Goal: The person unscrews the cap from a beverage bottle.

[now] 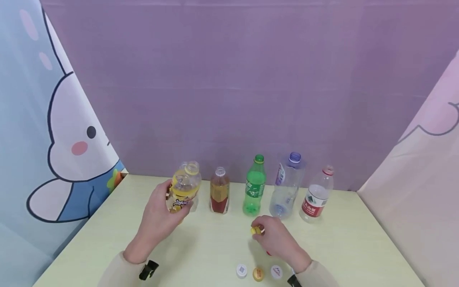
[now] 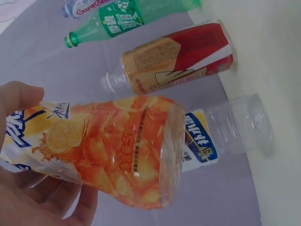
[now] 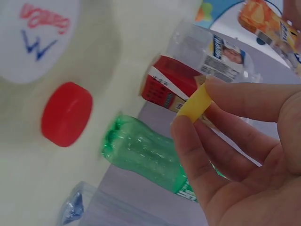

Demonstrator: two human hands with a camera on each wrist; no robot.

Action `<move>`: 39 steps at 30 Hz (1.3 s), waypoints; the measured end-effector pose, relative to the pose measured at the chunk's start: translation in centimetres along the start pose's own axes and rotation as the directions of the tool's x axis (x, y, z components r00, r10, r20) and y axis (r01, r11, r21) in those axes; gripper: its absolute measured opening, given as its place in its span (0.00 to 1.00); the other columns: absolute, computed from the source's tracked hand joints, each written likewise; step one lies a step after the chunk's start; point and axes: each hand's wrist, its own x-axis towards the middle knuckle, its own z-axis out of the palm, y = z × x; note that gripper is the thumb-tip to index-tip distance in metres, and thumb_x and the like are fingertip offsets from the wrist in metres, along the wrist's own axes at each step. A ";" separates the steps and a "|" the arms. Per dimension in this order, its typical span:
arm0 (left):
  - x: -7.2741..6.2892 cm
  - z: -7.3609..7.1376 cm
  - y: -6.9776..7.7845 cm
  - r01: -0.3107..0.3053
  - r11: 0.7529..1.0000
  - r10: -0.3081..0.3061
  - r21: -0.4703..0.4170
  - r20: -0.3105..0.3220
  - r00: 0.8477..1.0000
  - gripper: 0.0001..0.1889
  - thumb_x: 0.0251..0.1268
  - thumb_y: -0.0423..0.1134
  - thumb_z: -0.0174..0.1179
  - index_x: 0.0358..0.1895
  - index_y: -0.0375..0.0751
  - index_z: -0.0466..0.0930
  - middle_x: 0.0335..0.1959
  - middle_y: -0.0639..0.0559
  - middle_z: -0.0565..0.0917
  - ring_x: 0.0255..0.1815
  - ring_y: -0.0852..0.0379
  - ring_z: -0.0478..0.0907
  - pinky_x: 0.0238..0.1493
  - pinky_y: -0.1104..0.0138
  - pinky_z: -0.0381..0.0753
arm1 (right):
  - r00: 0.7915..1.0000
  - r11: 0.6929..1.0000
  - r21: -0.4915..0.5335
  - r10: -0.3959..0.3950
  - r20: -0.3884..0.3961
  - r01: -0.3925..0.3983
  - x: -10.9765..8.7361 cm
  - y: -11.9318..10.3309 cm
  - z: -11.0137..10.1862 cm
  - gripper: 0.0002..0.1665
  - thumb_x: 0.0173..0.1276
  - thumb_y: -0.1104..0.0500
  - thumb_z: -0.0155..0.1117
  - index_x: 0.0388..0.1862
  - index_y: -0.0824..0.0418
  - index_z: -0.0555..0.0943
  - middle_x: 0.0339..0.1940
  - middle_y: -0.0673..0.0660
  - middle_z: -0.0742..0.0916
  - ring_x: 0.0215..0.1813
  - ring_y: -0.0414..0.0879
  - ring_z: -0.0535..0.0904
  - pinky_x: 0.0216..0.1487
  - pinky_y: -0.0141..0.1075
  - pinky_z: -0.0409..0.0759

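My left hand (image 1: 159, 215) grips an open-topped bottle with a yellow and orange label (image 1: 183, 190), raised over the table at the left. In the left wrist view its base, printed with orange slices, points toward the table side. My right hand (image 1: 275, 237) pinches a yellow bottle cap (image 3: 195, 103) between thumb and fingertip, above the table in front of the green bottle (image 1: 255, 185). A clear bottle with a blue and yellow label (image 2: 202, 136) stands behind the held one, mostly hidden by it in the head view.
Along the back stand a bottle with a red and tan label (image 1: 219, 191), a tall bluish clear bottle (image 1: 286, 191) and a red-labelled clear bottle (image 1: 317, 195). Near the front lie two white caps (image 1: 242, 271), a golden cap (image 1: 258, 274) and a red cap (image 3: 68, 114). A purple curtain (image 1: 251, 79) hangs behind.
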 end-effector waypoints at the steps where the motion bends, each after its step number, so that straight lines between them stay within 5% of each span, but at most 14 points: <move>1: 0.0 0.0 -0.1 -0.004 1.000 0.004 0.006 -0.007 1.000 0.37 0.53 0.36 0.76 0.65 0.32 0.68 0.54 0.42 0.77 0.52 0.45 0.77 0.50 0.47 0.80 | 1.000 1.000 -0.009 0.001 0.010 -0.001 0.1 0.1 0.2 0.13 0.59 0.68 0.74 0.44 0.65 0.85 0.37 0.53 0.87 0.39 0.47 0.82 0.40 0.39 0.82; 11: 0.6 -0.1 -1.7 0.029 0.999 -0.028 0.025 -0.007 1.000 0.37 0.57 0.36 0.73 0.67 0.28 0.65 0.57 0.37 0.76 0.56 0.38 0.76 0.53 0.42 0.79 | 0.992 0.997 -0.078 0.032 0.125 -0.022 0.3 0.2 1.4 0.12 0.58 0.68 0.74 0.43 0.65 0.86 0.38 0.55 0.87 0.42 0.52 0.83 0.47 0.51 0.83; 28: 3.0 -1.7 -5.1 0.123 0.991 -0.124 0.047 0.022 0.992 0.39 0.63 0.42 0.70 0.70 0.27 0.60 0.60 0.32 0.73 0.59 0.33 0.74 0.57 0.35 0.74 | 0.971 0.963 -0.268 0.093 0.221 -0.031 0.4 0.5 2.8 0.11 0.56 0.65 0.75 0.38 0.60 0.85 0.33 0.50 0.83 0.37 0.47 0.80 0.45 0.45 0.83; 39: 4.1 -2.6 -7.3 0.244 0.970 -0.243 0.001 0.076 0.967 0.42 0.68 0.47 0.66 0.74 0.29 0.53 0.66 0.30 0.70 0.63 0.30 0.72 0.60 0.32 0.71 | 0.968 0.943 -0.332 0.062 0.242 0.022 0.2 0.1 3.5 0.08 0.58 0.65 0.75 0.35 0.59 0.84 0.29 0.48 0.78 0.33 0.41 0.75 0.37 0.38 0.80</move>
